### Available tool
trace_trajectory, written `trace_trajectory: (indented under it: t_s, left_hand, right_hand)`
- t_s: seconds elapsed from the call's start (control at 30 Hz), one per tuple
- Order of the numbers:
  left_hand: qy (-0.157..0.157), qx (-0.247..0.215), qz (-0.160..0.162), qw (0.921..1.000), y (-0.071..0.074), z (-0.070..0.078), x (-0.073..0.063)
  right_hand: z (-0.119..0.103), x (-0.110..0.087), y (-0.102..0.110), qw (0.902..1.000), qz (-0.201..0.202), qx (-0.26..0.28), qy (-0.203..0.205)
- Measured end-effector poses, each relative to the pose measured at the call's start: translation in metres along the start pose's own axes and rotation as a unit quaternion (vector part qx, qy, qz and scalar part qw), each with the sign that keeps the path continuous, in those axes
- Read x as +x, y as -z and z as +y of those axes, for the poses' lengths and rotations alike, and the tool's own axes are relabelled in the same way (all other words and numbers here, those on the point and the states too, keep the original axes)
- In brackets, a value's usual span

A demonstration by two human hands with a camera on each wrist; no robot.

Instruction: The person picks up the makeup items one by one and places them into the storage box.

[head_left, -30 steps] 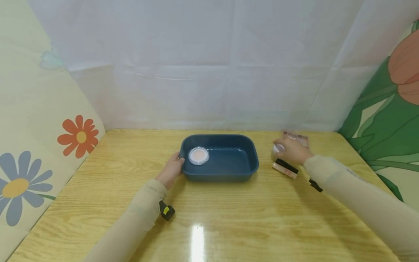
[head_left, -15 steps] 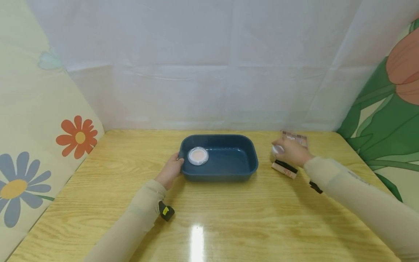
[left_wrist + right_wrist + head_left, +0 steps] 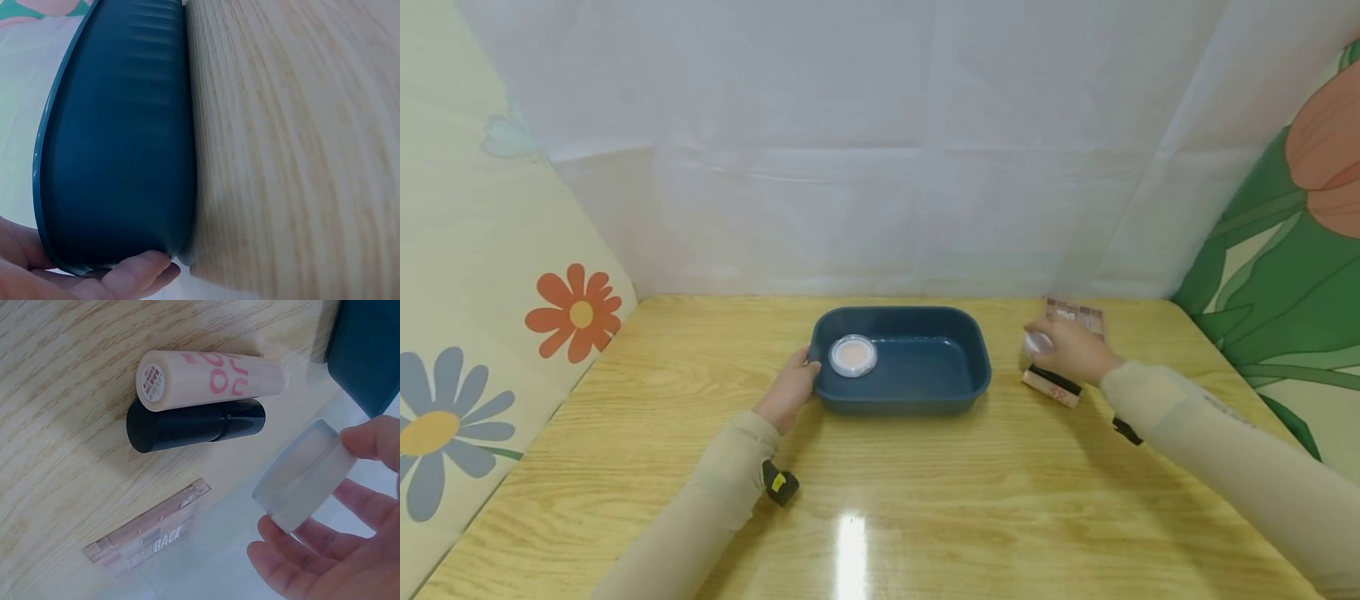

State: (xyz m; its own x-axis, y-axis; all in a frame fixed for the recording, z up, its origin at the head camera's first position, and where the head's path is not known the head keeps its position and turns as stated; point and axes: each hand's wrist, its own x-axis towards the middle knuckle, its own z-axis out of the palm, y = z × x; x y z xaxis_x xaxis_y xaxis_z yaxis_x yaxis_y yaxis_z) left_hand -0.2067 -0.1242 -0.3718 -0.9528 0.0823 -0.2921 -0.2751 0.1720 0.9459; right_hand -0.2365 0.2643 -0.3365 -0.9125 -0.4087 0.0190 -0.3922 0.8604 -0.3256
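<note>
Pinching pale round case by edge, right hand beside pink tube and black tube on counter; case likely light, stiff, slippery, best held across rim; farther from it, left hand gripping left end of blue tray, round compact inside at that end

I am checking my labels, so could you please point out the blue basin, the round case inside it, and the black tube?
Blue basin [image 3: 921,372]: head view, on its bare floor.
Round case [image 3: 853,355]: head view, on its pale centre.
Black tube [image 3: 195,426]: right wrist view, mid-side.
</note>
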Motion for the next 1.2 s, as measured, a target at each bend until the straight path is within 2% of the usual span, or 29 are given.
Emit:
trace_trajectory:
  t_s: [0.37,0.83,1.2]
  left_hand:
    - [0.002,0.003,0.003,1.0,0.0,0.0,0.001]
    - [-0.001,0.003,0.002,1.0,0.0,0.0,0.001]
    - [-0.005,0.011,0.004,0.9999,0.0,-0.001,0.0]
  right_hand:
    - [-0.008,-0.003,0.003,1.0,0.001,0.007,0.003]
    - [-0.025,-0.007,0.005,0.9986,0.027,-0.015,0.044]
    - [-0.039,-0.008,0.007,0.999,0.021,-0.002,0.04]
